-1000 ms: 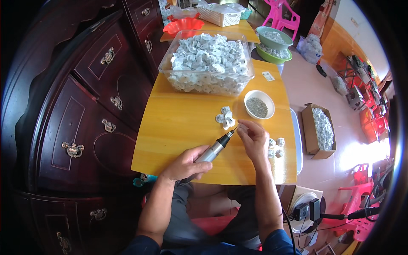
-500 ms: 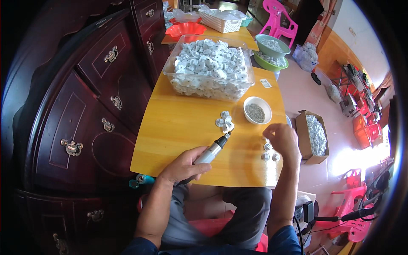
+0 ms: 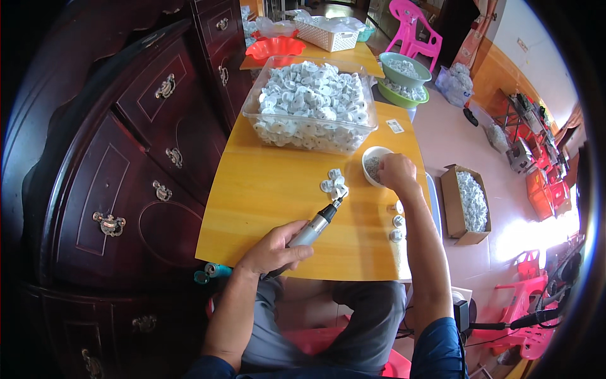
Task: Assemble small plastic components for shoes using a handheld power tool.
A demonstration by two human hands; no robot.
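Note:
My left hand [image 3: 276, 250] is wrapped round an electric screwdriver [image 3: 309, 233] with a silver body and black nose. Its tip points up and away, close to a small cluster of white plastic parts [image 3: 334, 183] on the table. Over the white bowl [image 3: 376, 150] of small metal screws [image 3: 372, 167] is my right hand [image 3: 397, 171], fingers bent down at the bowl's right side. The fingertips are hidden, so whether they hold anything does not show. Several more white parts [image 3: 397, 235] stand in a row below that hand, partly behind the forearm.
A clear plastic tub [image 3: 309, 136] heaped with white parts fills the table's far side. Beyond it are a red bowl [image 3: 275, 47] and a white basket [image 3: 327, 39]. Dark wooden cabinets [image 3: 120, 170] stand close at the left. A cardboard box [image 3: 449, 205] of parts sits on the floor at right.
My right hand has moved up and slightly left, from the row of white parts to the bowl of screws. The left hand and the screwdriver have stayed nearly in place.

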